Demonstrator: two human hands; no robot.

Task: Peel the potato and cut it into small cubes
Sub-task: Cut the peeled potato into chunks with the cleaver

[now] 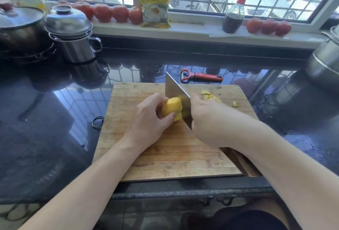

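A peeled yellow potato [172, 108] lies on the wooden cutting board [170, 158], near its middle. My left hand [148, 121] grips the potato from the left, fingers curled over it. My right hand [207, 119] is closed on the handle of a steel cleaver [175, 90], whose blade stands upright against the potato's right side. The handle is hidden inside my fist. Yellow peel scraps [208, 95] lie on the board behind my right hand. A red peeler [200, 76] rests on the counter just beyond the board.
The black glossy counter [45, 119] carries steel pots with lids [70, 33] at far left and another pot [324, 59] at far right. A black hair tie [98, 122] lies left of the board. Tomatoes [110, 12], a yellow packet [155, 3] and a sauce bottle [233, 16] line the windowsill.
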